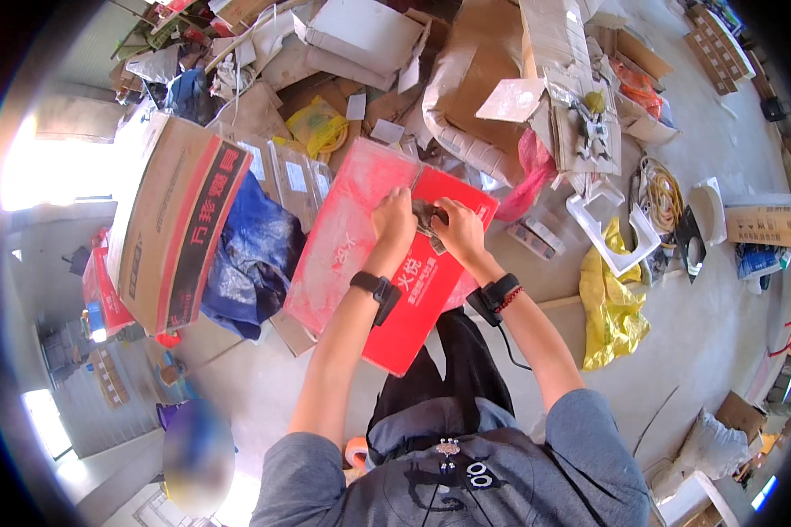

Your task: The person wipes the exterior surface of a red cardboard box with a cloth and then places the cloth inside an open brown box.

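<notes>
A red cardboard box [387,338] lies in front of me, tilted in view. Its left part is whitish with dust, while the strip on the right shows bright red. On top of it is a crumpled grey-brown rag [428,216], bunched between my hands. My left hand [394,220] is closed at the rag's left edge, resting over the box. My right hand [460,228] curls its fingers over the rag from the right side. Both wrists wear black bands, and a cable runs from the right one.
A large brown carton [163,220] stands at the left, beside a blue cloth sheet [250,250]. Opened cartons [483,79] pile up at the far side. To the right lie a yellow sack [613,303], white foam frames [611,250] and a coiled hose [659,193].
</notes>
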Demonstrator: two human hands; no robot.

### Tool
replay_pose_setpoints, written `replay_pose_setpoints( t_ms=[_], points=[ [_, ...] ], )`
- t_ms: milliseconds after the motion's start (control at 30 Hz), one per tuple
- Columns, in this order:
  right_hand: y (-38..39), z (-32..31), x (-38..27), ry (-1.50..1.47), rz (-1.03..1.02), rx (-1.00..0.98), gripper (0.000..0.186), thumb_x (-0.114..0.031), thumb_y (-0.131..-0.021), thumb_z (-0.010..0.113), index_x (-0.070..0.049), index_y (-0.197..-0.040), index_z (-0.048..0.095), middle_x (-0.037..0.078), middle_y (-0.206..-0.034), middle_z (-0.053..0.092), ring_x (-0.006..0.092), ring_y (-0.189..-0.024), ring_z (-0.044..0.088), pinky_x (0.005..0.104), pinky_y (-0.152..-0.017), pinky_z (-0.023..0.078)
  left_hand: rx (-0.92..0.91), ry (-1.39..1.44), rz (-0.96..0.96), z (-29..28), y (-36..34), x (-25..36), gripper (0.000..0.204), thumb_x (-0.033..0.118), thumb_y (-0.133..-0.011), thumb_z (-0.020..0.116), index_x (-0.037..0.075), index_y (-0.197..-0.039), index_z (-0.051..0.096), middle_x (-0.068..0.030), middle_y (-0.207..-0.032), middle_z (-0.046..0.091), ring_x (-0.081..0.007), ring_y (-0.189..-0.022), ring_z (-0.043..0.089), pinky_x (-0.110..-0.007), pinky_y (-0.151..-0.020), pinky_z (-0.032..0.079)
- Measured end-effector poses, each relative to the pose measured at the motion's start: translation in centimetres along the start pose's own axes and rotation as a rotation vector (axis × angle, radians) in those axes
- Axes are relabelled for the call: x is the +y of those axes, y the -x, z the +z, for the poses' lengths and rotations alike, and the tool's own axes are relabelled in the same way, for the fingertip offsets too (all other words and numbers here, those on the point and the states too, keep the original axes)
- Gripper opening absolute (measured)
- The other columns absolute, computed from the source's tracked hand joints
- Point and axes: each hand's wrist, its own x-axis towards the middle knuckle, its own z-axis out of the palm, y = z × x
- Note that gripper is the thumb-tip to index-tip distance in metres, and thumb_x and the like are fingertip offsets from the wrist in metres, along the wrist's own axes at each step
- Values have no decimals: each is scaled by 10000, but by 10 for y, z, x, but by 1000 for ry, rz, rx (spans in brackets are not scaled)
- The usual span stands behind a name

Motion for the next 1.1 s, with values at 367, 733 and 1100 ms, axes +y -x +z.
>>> replay_pose_setpoints(
  t_ms=[367, 733, 1100],
  points=[
    [-80, -44, 44, 124, 68, 132, 246, -147, -757, 571, -48, -982, 590, 178, -907, 629, 384, -797, 605, 457, -694, 483, 104, 52, 95, 21, -94, 68, 143, 29, -706, 580, 80, -836, 549, -113, -893, 564, -313, -819, 603, -417, -675, 494],
    [110, -122, 66, -95, 246, 131, 217, -50, -767, 628, -35, -981, 594, 143, -842, 619, 269, -731, 614, 332, -667, 480, -149, 497, 303, 23, 76, 120, 249, 20, -636, 622, 79, -841, 493, -86, -813, 525, -320, -748, 572, -428, -590, 452],
    [151, -67, -19, -186, 146, 10, 206, -82, -779, 621, -35, -974, 575, 169, -870, 617, 354, -772, 611, 369, -681, 492, -99, 495, 101, -41, 148, 47, 227, 57, -647, 666, 70, -806, 503, -77, -802, 542, -318, -724, 578, -404, -573, 456]
  ],
)
